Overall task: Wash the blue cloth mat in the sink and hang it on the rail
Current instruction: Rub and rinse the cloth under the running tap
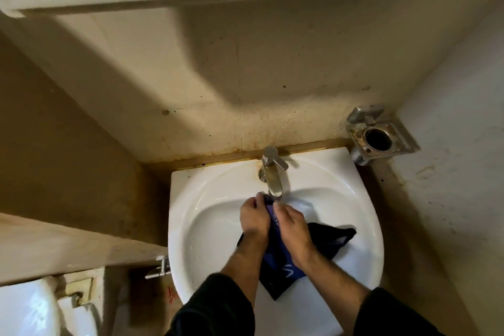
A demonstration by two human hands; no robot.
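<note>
The blue cloth mat (275,262) lies in the white sink (207,199), dark and wet, one end spread toward the right wall of the basin and another hanging over the front rim. My left hand (253,219) and my right hand (291,226) both grip the mat's upper end, bunched between them just under the spout of the steel tap (272,177). The stretch of cloth between my hands is mostly hidden by my fingers. No rail is in view.
A metal wall holder (379,133) with a round hole sticks out at the back right of the sink. A small metal valve (159,267) sits left of the basin. A white toilet cistern (30,308) fills the lower left corner. Stained walls close in on all sides.
</note>
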